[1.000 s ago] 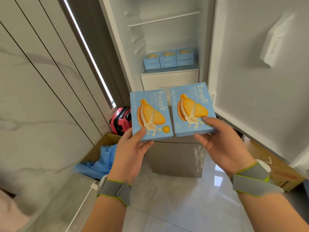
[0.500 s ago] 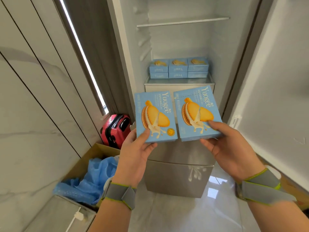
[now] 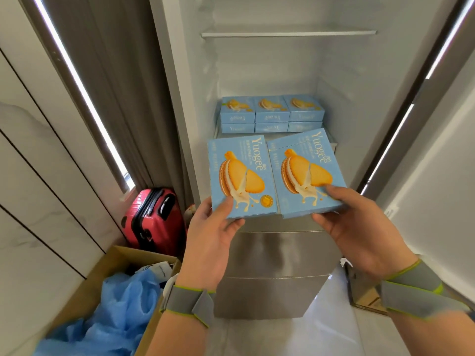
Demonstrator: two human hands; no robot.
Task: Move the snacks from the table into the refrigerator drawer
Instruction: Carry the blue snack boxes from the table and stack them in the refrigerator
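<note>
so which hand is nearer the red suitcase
Left. The left hand, holding the left box, is right of the red suitcase; the right hand, holding the right box, is farther right.

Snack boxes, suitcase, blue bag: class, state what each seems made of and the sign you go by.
Snack boxes: printed card, slightly glossy, judging by the crisp folded edges. Suitcase: probably a hard plastic shell; it is ribbed and shiny. Blue bag: thin plastic film, crinkled and partly translucent.
</note>
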